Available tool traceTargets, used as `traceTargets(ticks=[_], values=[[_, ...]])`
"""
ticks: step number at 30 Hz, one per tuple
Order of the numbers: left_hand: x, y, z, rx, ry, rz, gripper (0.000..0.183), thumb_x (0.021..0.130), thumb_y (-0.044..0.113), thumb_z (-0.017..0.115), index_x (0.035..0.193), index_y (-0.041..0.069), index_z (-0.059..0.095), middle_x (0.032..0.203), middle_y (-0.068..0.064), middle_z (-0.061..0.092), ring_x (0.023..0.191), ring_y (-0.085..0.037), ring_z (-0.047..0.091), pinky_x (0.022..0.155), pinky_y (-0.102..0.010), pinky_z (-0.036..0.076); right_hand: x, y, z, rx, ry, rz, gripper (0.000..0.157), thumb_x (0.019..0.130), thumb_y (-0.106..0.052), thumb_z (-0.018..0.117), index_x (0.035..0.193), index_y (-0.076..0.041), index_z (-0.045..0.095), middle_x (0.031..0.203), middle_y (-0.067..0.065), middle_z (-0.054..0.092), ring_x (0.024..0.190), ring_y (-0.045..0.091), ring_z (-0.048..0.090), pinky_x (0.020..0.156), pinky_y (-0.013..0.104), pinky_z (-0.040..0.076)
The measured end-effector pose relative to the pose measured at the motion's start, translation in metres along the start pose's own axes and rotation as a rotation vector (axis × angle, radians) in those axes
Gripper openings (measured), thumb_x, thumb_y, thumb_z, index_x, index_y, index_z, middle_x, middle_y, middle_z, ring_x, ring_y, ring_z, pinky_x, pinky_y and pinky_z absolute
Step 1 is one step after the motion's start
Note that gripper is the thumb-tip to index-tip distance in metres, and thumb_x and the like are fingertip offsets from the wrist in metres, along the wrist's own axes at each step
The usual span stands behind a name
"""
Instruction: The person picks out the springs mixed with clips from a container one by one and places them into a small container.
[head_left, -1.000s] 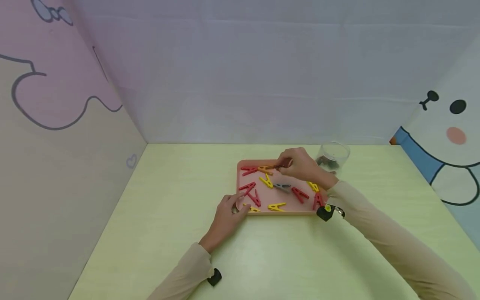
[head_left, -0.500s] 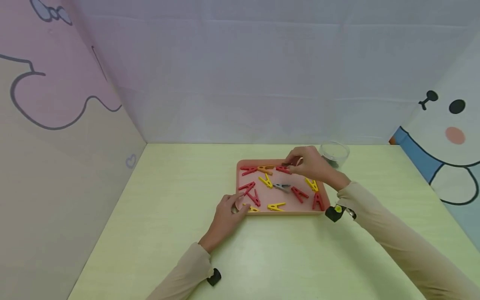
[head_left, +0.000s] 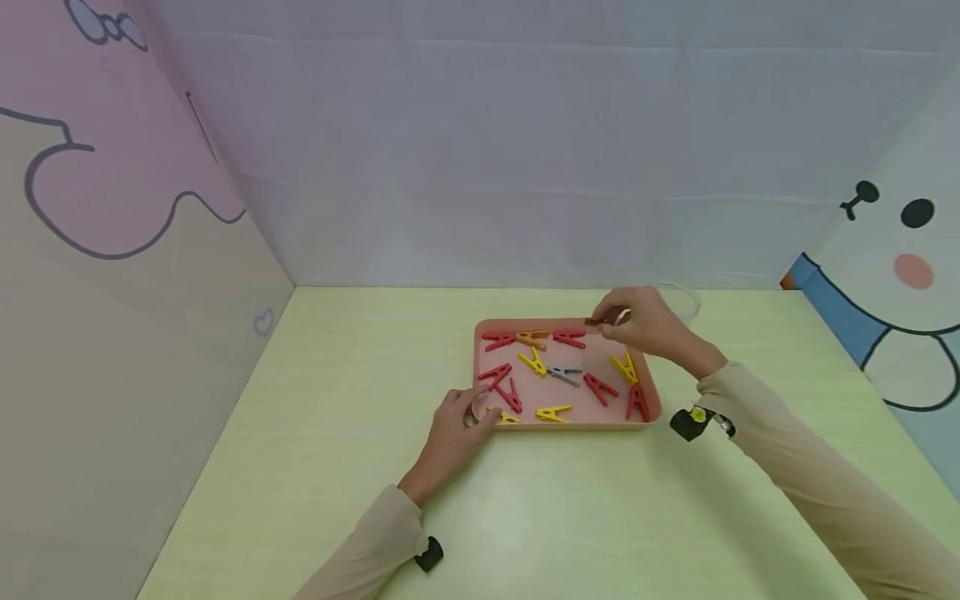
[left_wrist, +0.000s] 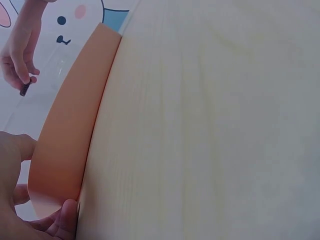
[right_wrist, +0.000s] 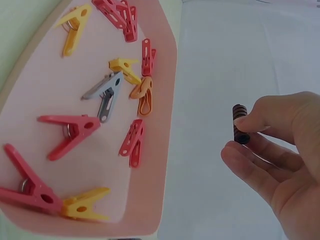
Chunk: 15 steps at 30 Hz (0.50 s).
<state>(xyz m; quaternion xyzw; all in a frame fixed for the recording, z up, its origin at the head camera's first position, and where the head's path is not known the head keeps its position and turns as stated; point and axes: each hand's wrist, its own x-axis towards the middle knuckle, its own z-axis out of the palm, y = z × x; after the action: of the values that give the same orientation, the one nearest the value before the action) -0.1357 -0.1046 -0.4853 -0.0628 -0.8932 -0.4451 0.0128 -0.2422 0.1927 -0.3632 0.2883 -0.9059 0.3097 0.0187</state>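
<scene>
Between the thumb and fingers of my right hand (head_left: 656,327) is a small dark ribbed cylinder (right_wrist: 240,131), shaped like a coil spring. In the right wrist view it stands apart from the pink tray (right_wrist: 162,150), beyond the tray's far wall. My left hand (head_left: 452,429) grips the tray at its near left corner, fingers and thumb on either side of the wall. Several clothespins lie scattered in the tray: red ones (right_wrist: 75,131), yellow ones (head_left: 553,412), an orange one (right_wrist: 145,94) and a grey one (head_left: 564,375).
A clear round bowl (head_left: 692,298) stands behind the right hand, mostly hidden by it. The pale yellow table (head_left: 360,367) meets an upright backdrop (head_left: 480,183) behind the tray. Printed panels stand at both sides.
My right hand has moved right and slightly away with the ribbed cylinder, from above the tray's far side toward the bowl. A red clothespin there has come into view. My left hand keeps still.
</scene>
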Motion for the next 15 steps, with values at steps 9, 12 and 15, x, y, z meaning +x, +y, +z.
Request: traceTargets(ticks=[9,12,15], values=[[-0.001,0.001,-0.002,-0.008,-0.005,-0.011,0.05,0.088,0.039,0.065,0.131,0.013,0.057,0.106,-0.006,0.052,0.085,-0.017,0.045,0.063,-0.027,0.04,-0.006,0.004,-0.013,-0.015,0.033,0.028,0.009,0.081,-0.001,0.07,0.09,-0.002,0.072,0.088,0.008,0.068,0.074,0.018,0.06,0.066,0.027,0.052],[-0.002,0.002,-0.002,-0.01,-0.011,-0.014,0.05,0.089,0.039,0.065,0.13,0.012,0.058,0.107,-0.006,0.051,0.085,-0.017,0.045,0.063,-0.027,0.04,-0.009,0.006,-0.017,-0.023,0.047,0.027,0.01,0.081,0.0,0.069,0.091,-0.001,0.072,0.089,0.008,0.068,0.074,0.018,0.06,0.065,0.025,0.053],[-0.001,0.002,-0.002,-0.006,-0.016,-0.018,0.051,0.089,0.04,0.065,0.131,0.012,0.057,0.107,-0.006,0.051,0.086,-0.017,0.045,0.063,-0.027,0.04,-0.011,0.01,-0.02,-0.043,0.071,0.024,0.01,0.08,0.001,0.069,0.09,-0.001,0.071,0.088,0.008,0.068,0.074,0.018,0.059,0.064,0.026,0.053]])
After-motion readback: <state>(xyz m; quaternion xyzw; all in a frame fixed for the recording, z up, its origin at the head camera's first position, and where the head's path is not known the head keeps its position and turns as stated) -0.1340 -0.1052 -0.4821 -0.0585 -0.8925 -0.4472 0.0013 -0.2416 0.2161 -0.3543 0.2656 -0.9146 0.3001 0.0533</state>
